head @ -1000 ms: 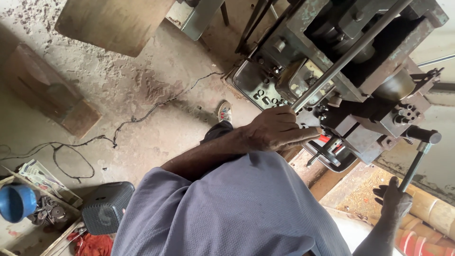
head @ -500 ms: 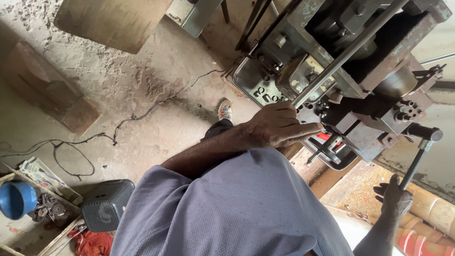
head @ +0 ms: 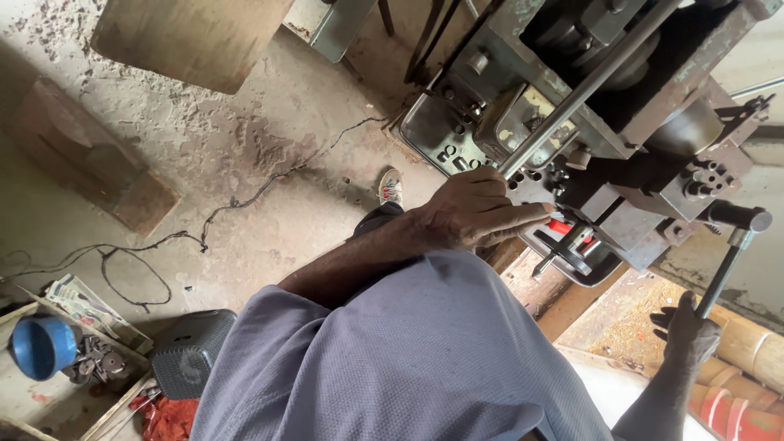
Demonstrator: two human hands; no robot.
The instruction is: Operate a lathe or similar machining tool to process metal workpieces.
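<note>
While the left hand [head: 478, 214] lies flat against the machine [head: 604, 122] at three o'clock, fingers loose and grasping nothing, the right hand [head: 688, 335] at four o'clock clenches the dark lever [head: 727, 265] below the machine

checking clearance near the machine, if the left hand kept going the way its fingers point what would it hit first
Most likely the small red part on the grey machine. The left hand points right, its fingertips almost at that part, with the black handled tool just below. Depth is hard to judge.
</note>
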